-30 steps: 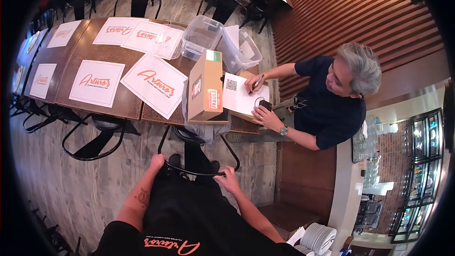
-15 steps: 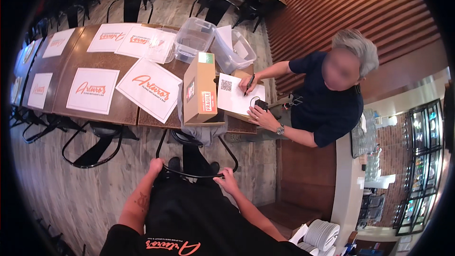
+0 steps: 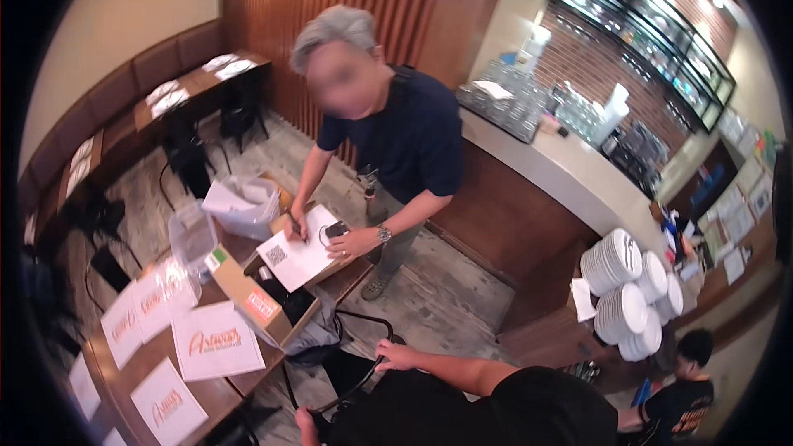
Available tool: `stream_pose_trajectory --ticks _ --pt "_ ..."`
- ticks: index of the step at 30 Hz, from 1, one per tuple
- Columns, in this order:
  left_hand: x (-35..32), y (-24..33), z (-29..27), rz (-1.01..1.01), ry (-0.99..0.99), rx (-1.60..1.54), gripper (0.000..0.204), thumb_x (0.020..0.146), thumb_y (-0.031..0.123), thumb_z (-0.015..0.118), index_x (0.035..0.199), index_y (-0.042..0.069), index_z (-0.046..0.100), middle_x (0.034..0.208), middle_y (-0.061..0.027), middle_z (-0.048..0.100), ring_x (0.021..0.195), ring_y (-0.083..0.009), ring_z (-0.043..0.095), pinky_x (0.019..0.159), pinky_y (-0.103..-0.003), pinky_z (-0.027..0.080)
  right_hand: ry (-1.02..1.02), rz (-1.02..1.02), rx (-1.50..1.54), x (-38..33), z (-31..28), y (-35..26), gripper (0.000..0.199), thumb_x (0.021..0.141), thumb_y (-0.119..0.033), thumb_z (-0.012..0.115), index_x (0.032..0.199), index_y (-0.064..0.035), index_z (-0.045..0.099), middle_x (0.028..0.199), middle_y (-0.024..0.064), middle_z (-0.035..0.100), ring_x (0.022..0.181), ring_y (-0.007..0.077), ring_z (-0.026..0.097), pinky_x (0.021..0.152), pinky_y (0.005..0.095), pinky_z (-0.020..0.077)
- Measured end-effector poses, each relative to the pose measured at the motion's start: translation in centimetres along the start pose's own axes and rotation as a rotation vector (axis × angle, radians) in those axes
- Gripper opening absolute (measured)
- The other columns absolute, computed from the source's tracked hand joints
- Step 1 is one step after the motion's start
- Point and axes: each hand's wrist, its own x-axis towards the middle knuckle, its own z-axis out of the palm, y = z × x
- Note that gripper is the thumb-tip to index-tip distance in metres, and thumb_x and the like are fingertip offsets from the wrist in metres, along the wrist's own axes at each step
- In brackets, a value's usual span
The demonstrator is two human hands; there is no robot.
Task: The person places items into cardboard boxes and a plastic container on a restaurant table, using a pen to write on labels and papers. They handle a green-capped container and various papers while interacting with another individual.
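Note:
A black metal chair (image 3: 345, 370) stands in front of me, tucked up to the table's corner. My right hand (image 3: 398, 355) is closed around one side of its curved back rail. At the rail's other side, my left hand (image 3: 306, 424) also grips it, partly cut off by the lower edge. Beyond the chair, an open cardboard box (image 3: 239, 284) with dark contents sits on the wooden table (image 3: 227, 400), grey cloth (image 3: 316, 332) beside it. Another person writes with a pen (image 3: 294, 225) on a white sheet (image 3: 302, 258), the other hand resting near a small black device (image 3: 334, 231).
Clear plastic bins (image 3: 192, 235) and several printed placemats (image 3: 216, 343) lie on the table. The standing person (image 3: 417, 128) is between table and bar counter (image 3: 570, 165). Stacked white plates (image 3: 611, 264) are on my right; another person (image 3: 681, 396) is at the lower right.
My view has swung to the right, bringing the bar counter, plate stacks and a second person into sight. Both hands still hold the chair. The standing person's pen hand stays over the sheet.

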Motion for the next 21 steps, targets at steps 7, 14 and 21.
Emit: stream_pose_trajectory --ticks 7,14,21 --pt "3.8 -0.4 -0.3 0.079 -0.111 0.048 0.021 0.069 0.017 0.051 0.065 0.000 0.062 0.067 -0.0104 0.060 0.065 -0.0230 0.055 0.064 -0.037 0.045 0.036 0.005 0.028 -0.4 0.0 0.1 0.051 0.079 -0.051 0.063 0.104 -0.0074 0.051 0.123 0.0150 0.041 0.106 0.0362 0.050 0.086 0.0432 0.0432" --pt "3.3 1.7 0.3 0.048 -0.145 0.094 0.022 0.069 0.017 0.050 0.065 0.000 0.063 0.067 -0.0108 0.061 0.065 -0.0235 0.056 0.064 -0.037 0.045 0.023 -0.019 0.032 -0.4 0.3 0.6 0.051 0.080 -0.048 0.064 0.105 -0.0058 0.049 0.119 0.0145 0.041 0.105 0.0350 0.050 0.086 0.0426 0.0430" --pt "3.3 2.9 0.9 0.050 -0.163 0.113 0.022 0.070 0.017 0.049 0.065 0.000 0.063 0.066 -0.0112 0.061 0.065 -0.0240 0.057 0.063 -0.038 0.046 0.073 -0.044 0.051 -0.5 1.3 1.5 0.052 0.079 -0.048 0.065 0.106 -0.0062 0.050 0.119 0.0138 0.041 0.104 0.0342 0.050 0.086 0.0419 0.0430"
